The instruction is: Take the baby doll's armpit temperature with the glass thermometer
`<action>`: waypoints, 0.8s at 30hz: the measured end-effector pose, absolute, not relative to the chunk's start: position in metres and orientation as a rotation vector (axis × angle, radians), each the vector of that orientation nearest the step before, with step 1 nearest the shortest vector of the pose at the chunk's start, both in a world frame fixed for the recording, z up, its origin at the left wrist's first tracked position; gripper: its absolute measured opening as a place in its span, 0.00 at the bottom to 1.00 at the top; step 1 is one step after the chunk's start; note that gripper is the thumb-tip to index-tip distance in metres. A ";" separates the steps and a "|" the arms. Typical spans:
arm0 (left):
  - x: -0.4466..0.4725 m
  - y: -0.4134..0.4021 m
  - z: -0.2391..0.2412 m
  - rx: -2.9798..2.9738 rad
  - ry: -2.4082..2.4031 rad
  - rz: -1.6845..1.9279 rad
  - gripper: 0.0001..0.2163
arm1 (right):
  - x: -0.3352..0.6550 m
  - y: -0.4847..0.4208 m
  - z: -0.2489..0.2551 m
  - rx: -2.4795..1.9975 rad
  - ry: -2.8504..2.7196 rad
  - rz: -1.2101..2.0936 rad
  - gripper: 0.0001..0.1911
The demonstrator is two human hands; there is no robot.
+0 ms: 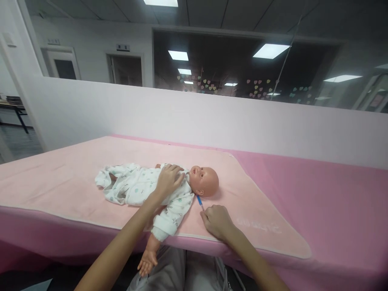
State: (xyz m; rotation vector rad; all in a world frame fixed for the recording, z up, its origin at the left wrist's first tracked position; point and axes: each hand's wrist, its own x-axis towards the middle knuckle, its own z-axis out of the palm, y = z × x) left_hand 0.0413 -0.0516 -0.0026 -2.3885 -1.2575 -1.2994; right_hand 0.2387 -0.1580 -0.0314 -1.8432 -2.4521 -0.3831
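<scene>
A baby doll (203,180) in a white printed outfit lies on its back on a pale pink towel (257,218), head to the right. One doll arm hangs over the table's front edge. My left hand (168,180) rests flat on the doll's chest, fingers spread over the clothing. My right hand (217,221) sits on the towel just in front of the doll's head, fingers pinched round a thin blue stick (199,201) whose tip points at the doll's neck or ear.
The towel covers a darker pink padded table (333,194) that runs to the right. A white partition wall (212,117) stands behind it, with a dark window above. A doorway and a desk are at the far left.
</scene>
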 end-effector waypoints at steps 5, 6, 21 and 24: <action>0.043 -0.041 -0.021 -2.503 -1.189 -1.184 0.11 | 0.216 -0.142 -0.007 -1.739 -2.309 -0.318 0.21; 0.041 -0.043 -0.024 -2.490 -1.166 -1.196 0.10 | 0.207 -0.136 -0.003 -1.678 -2.255 -0.296 0.22; 0.042 -0.043 -0.039 -2.379 -1.084 -1.304 0.09 | 0.125 -0.071 -0.042 -0.868 -1.505 -0.109 0.13; 0.041 -0.043 -0.037 -2.348 -1.227 -1.466 0.09 | 0.127 -0.070 -0.040 -0.868 -1.448 -0.063 0.15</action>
